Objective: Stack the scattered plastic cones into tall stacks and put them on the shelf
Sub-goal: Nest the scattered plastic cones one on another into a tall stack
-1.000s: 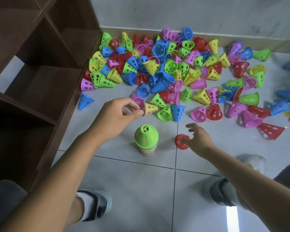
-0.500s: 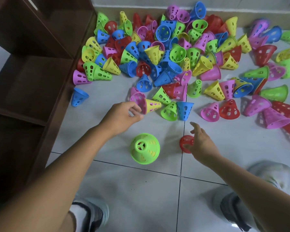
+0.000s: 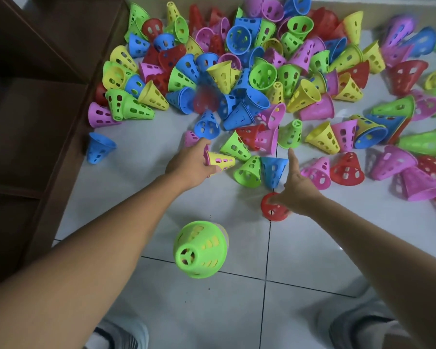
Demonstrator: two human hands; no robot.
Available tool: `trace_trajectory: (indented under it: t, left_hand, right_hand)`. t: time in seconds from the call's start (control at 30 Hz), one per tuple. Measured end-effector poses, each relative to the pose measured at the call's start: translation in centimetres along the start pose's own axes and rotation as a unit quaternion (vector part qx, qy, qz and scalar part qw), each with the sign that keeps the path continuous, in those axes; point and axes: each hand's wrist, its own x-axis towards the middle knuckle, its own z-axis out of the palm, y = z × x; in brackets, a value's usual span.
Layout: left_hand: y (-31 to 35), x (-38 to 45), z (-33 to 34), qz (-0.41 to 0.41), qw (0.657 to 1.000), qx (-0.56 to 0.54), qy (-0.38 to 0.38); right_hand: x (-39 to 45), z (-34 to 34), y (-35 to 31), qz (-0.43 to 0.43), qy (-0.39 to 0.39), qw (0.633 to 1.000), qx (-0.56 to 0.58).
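A pale tiled floor (image 3: 237,306) runs up to a wall at the top, with a dark brown shelf (image 3: 35,122) standing along its left edge. Scattered cones (image 3: 262,71) in red, blue, green, yellow and pink cover the far part of the floor, piled thickest near the wall and the shelf's far end, thinning toward the right edge. One blue cone (image 3: 98,148) lies alone just beside the shelf.

The left hand (image 3: 190,163) reaches to the near edge of the pile, its fingers curled round a yellow cone (image 3: 219,161) lying on its side, narrow end pointing right; a pink rim shows at the wide end under the fingers. Just beside it on the right lie a green cone (image 3: 248,171) and a blue one.

The right hand (image 3: 296,186) is stretched forward with its index finger straight toward the pile, while the lower fingers pinch a red cone (image 3: 273,206) that hangs just above a grout line; how the hidden fingers lie cannot be told.

Nearer the person, between the two forearms, a stack (image 3: 199,249) stands on the floor, its top cone green with yellow showing through the holes. The toes of two shoes (image 3: 118,335) show at the near edge.
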Motion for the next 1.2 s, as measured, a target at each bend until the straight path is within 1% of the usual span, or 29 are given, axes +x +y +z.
trace_trajectory:
  t: [0.1,0.2,0.3,0.4,0.5,0.63,0.73,0.87,0.93,1.07,1.2]
  left_hand:
    - [0.2,0.5,0.7,-0.009,1.000,0.008,-0.002]
    - [-0.1,0.6,1.1,-0.015,1.000,0.024,0.009]
    - [-0.8,0.0,0.9,-0.016,0.999,0.013,0.042]
    - [-1.8,-1.5,0.1,-0.035,0.997,-0.043,0.054]
    - [-2.9,-3.6,-1.2,-0.056,0.992,-0.107,0.047]
    - [-4.1,-6.1,-4.0,-0.059,0.978,-0.191,0.052]
    - [-4.8,-8.2,-6.1,-0.073,0.972,-0.220,0.050]
    - [-4.5,-10.7,-8.6,-0.084,0.948,-0.305,0.044]
    - [-3.5,-11.7,-9.9,-0.069,0.944,-0.320,0.025]
    - [-1.2,-13.9,-12.8,-0.033,0.934,-0.353,-0.040]
    - [0.8,-17.0,-15.2,-0.011,0.928,-0.359,-0.102]
  right_hand:
    - [1.2,-0.1,0.1,-0.004,-0.027,0.999,-0.044]
    - [2.0,-0.5,0.2,-0.002,-0.042,0.999,-0.027]
    - [1.9,-0.6,0.5,0.006,-0.059,0.998,-0.024]
    - [1.5,-0.3,0.6,0.006,-0.062,0.998,-0.023]
    - [0.8,-0.1,0.3,0.005,-0.052,0.998,-0.045]
    - [0.0,-0.5,-0.4,-0.002,-0.039,0.998,-0.039]
    - [-0.5,-1.4,-1.1,-0.008,-0.035,0.999,-0.022]
    - [-1.5,-2.8,-3.0,-0.032,-0.023,0.999,0.000]
    - [-2.2,-3.4,-4.1,-0.042,-0.017,0.999,0.022]
    - [-4.4,-4.2,-6.0,-0.079,-0.008,0.995,0.064]
    - [-7.0,-4.6,-7.2,-0.104,-0.001,0.991,0.086]
